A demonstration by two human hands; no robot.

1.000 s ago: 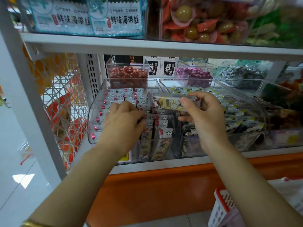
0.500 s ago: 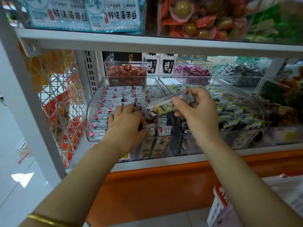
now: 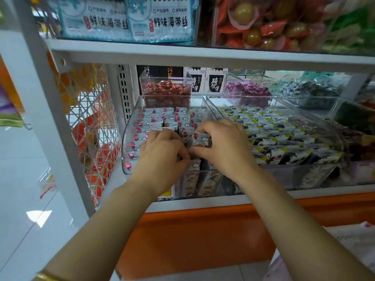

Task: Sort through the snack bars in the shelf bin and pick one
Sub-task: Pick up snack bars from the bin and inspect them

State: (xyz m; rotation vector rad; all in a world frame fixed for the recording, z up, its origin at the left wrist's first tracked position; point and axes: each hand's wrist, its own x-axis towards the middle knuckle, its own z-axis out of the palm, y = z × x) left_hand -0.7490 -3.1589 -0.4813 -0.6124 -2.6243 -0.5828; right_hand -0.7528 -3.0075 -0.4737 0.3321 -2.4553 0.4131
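Shelf bin [image 3: 127, 142] | left hand [image 3: 162, 157] curled among bars [image 3: 156, 118] | right hand [image 3: 225, 147] pinches 1 bar [image 3: 200, 138]

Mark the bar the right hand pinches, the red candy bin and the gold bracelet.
bar [image 3: 199, 138], head view, white wrapper end.
red candy bin [image 3: 154, 80], head view, clear front wall.
gold bracelet [image 3: 47, 277], head view, band.

Both bare forearms reaching forward, converging. Left hand [image 3: 162, 157] hovering palm down, fingers curling under. Right hand [image 3: 225, 147] just beside it, fingertips pinching snack bar [image 3: 200, 138].
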